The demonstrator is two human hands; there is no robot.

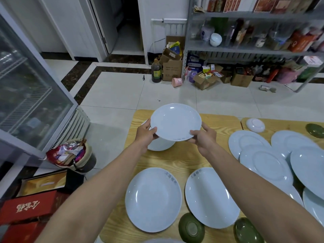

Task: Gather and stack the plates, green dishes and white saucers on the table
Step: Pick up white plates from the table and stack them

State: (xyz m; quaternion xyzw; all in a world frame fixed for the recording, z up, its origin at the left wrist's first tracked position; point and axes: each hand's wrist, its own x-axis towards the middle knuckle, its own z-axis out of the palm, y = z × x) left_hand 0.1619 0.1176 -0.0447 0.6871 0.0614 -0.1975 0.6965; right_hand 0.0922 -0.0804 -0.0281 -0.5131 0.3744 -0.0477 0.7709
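Observation:
A white deep plate (175, 121) is lifted above the far left end of the wooden table (219, 125). My left hand (145, 133) grips its left rim and my right hand (204, 135) grips its right rim. Under it another white plate (161, 145) lies on the table, partly hidden. Two large white plates (153, 199) (211, 197) lie near me. Several flat white plates (264, 162) overlap at the right. An upturned white saucer (255, 125) sits at the back. Green dishes lie at the near edge (191, 227) (248, 231) and far right (315, 130).
A glass-door fridge (29, 95) stands at the left, with a full waste bin (73, 155) and red boxes (28, 206) on the floor beside the table. Metal shelving (254, 50) with bottles, cardboard boxes and an oil jug (156, 71) lines the far wall.

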